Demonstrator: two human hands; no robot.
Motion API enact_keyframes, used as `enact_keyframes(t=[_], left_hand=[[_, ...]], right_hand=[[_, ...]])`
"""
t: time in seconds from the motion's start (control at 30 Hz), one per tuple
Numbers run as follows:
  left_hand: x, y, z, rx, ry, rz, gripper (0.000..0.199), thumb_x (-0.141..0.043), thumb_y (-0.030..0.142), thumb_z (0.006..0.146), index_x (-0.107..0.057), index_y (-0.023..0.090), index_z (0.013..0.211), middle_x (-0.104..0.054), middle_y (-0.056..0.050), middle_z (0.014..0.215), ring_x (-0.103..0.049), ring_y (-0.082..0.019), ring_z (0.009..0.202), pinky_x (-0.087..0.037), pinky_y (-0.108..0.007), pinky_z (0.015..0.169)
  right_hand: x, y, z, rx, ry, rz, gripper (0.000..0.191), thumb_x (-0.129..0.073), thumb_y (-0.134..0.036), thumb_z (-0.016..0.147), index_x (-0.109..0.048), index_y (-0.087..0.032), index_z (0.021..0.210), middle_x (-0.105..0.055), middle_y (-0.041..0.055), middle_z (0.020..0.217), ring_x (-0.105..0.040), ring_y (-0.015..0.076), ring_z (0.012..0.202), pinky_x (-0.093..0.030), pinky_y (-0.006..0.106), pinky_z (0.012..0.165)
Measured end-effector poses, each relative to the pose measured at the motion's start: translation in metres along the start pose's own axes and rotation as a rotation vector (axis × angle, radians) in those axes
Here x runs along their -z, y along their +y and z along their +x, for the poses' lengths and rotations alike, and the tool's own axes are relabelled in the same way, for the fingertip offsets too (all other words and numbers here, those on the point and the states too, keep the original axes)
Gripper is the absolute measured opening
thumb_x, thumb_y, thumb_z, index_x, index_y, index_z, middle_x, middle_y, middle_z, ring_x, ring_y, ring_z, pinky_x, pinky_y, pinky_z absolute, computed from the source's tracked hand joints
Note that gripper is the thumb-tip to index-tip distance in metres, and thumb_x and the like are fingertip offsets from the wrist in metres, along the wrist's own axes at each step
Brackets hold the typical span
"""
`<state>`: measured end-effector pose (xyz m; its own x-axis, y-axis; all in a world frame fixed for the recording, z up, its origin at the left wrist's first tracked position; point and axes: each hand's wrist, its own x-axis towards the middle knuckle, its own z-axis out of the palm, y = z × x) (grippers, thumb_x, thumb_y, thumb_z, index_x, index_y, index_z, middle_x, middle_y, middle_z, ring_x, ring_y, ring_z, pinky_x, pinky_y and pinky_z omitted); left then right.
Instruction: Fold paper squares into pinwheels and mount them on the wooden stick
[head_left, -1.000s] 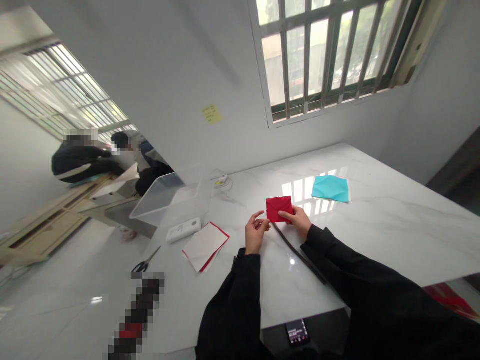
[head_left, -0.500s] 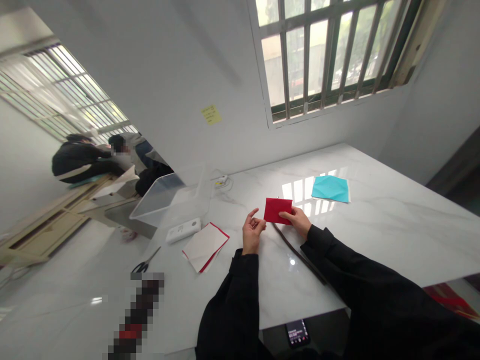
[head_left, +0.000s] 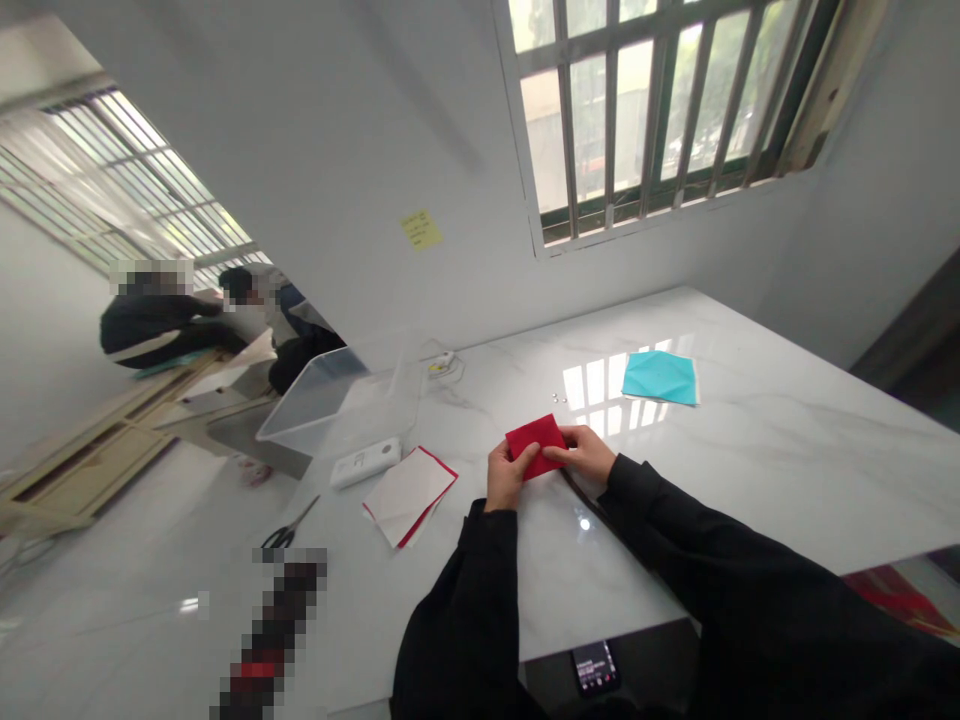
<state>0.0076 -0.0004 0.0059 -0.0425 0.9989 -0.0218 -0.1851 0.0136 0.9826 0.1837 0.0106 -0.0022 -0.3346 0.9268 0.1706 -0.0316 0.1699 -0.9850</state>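
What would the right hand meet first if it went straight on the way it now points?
Apart from the red paper in its fingers, the right hand would likely meet the left hand first, though depth is unclear.

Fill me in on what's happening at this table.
Someone in black sleeves is holding a small red paper piece over the white table, left hand and right hand both gripping it. Sheets of white and red paper lie to the left, beside a white box-like object. A turquoise piece lies farther back, to the right.
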Motion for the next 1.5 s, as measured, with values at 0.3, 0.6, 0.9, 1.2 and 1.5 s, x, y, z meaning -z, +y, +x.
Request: enact_keyframes(t=[0.3,0.6,0.9,1.2,1.5], left_hand=[[0.007,-0.004,0.010,-0.085,0.258,-0.076,0.047,-0.088,0.035,0.062,-0.073,0.011,0.099,-0.078,-0.011,0.092,-0.074,-0.023,0.082,-0.058,-0.038,0.085],[0.005,-0.002,0.009,-0.093,0.320,-0.082,0.042,-0.087,0.035,0.062,-0.072,0.011,0.094,-0.078,-0.010,0.090,-0.073,-0.022,0.081,-0.058,-0.037,0.083],[0.009,-0.013,0.010,-0.107,0.314,-0.009,0.042,-0.086,0.039,0.064,-0.073,0.011,0.092,-0.077,-0.009,0.087,-0.071,-0.021,0.079,-0.057,-0.035,0.079],[0.012,-0.019,0.012,-0.109,0.301,-0.035,0.042,-0.086,0.040,0.065,-0.073,0.011,0.094,-0.076,-0.010,0.086,-0.070,-0.022,0.077,-0.056,-0.035,0.077],[0.009,-0.019,0.008,-0.095,0.256,0.066,0.039,-0.085,0.041,0.067,-0.074,0.013,0.093,-0.076,-0.008,0.086,-0.069,-0.021,0.078,-0.054,-0.032,0.075]], right_hand=[[0.055,0.023,0.016,-0.025,0.533,-0.641,0.016,-0.066,-0.035,0.083,-0.073,-0.021,0.086,-0.072,0.0029,0.075,-0.062,0.0189,0.067,-0.047,0.032,0.070],[0.054,0.038,0.055,0.184,0.481,-0.827,0.016,-0.065,-0.025,0.086,-0.074,-0.019,0.097,-0.068,0.0100,0.101,-0.058,0.0264,0.099,-0.045,0.038,0.094],[0.049,0.039,0.079,0.111,0.393,-0.985,0.017,-0.063,-0.030,0.090,-0.078,-0.020,0.091,-0.070,0.0119,0.101,-0.053,0.0284,0.101,-0.041,0.039,0.089],[0.043,0.027,0.052,0.285,0.471,-0.799,0.016,-0.060,-0.030,0.092,-0.072,-0.021,0.086,-0.075,0.0095,0.101,-0.062,0.0273,0.101,-0.045,0.041,0.095],[0.040,0.019,0.012,0.020,0.334,-0.404,0.030,-0.071,-0.053,0.080,-0.073,-0.023,0.083,-0.074,0.0028,0.071,-0.070,0.0225,0.067,-0.054,0.036,0.070]])
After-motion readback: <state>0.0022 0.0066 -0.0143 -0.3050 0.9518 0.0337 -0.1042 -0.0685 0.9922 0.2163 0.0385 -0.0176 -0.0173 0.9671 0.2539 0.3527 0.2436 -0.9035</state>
